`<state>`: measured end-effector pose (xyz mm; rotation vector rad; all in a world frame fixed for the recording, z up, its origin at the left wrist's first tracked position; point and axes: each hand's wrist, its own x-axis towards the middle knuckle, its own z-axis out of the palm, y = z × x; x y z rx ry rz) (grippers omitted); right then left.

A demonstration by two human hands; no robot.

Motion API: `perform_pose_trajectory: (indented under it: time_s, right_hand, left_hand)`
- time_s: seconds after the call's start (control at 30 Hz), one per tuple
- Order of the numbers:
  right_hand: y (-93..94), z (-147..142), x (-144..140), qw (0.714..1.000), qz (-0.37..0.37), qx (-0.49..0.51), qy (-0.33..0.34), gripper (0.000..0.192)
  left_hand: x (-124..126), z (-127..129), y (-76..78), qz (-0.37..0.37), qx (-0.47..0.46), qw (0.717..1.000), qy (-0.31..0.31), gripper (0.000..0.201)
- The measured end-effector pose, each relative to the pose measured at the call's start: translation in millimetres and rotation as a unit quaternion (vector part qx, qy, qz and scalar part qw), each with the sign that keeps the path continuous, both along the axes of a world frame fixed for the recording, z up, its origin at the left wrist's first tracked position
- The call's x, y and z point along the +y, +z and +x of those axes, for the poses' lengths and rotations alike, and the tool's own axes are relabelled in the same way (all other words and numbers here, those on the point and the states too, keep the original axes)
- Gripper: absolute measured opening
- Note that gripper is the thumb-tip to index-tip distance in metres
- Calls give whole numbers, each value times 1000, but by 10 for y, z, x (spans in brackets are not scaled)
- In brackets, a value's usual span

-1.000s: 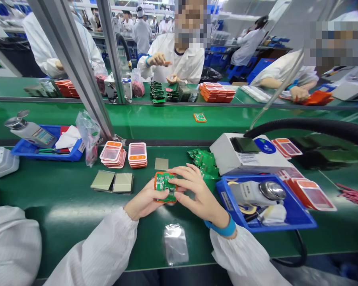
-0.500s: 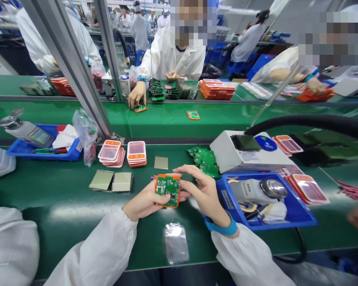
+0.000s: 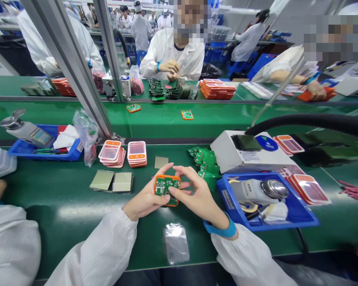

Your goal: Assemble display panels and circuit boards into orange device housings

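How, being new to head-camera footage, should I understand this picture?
The camera sits on a person's head, looking forward and down; there's no robot. The person's bare left hand holds a flat green circuit board with an orange rim, with the bare right hand at its right side. On the shiny green tabletop lie flat grey-beige plates, stacked orange-and-white rectangular frames and a clear plastic sheet or bag. Rightward is a blue plastic tray. Other people in white coats are opposite.
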<state>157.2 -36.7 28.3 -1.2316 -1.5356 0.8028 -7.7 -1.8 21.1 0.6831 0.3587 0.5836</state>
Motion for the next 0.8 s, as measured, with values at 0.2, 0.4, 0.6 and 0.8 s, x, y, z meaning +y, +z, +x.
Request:
perform_pose_trajectory:
  time_s: [0.2, 0.4, 0.6, 0.8]
  right_hand:
    - [-85, -60, 1, 996, -19, 75, -50, 31]
    - [-85, -96, 25, 986, -63, 150, -37, 25]
    - [-89, -86, 30, 984, -81, 156, -31, 21]
    - [-82, -96, 29, 985, -71, 148, -46, 19]
  left_hand:
    - [-16, 16, -43, 1, 8, 1000, 7, 87]
    - [-3, 35, -40, 9, 33, 999, 14, 87]
    - [10, 35, -66, 25, 35, 999, 13, 84]
    - [2, 35, -84, 27, 35, 999, 14, 79]
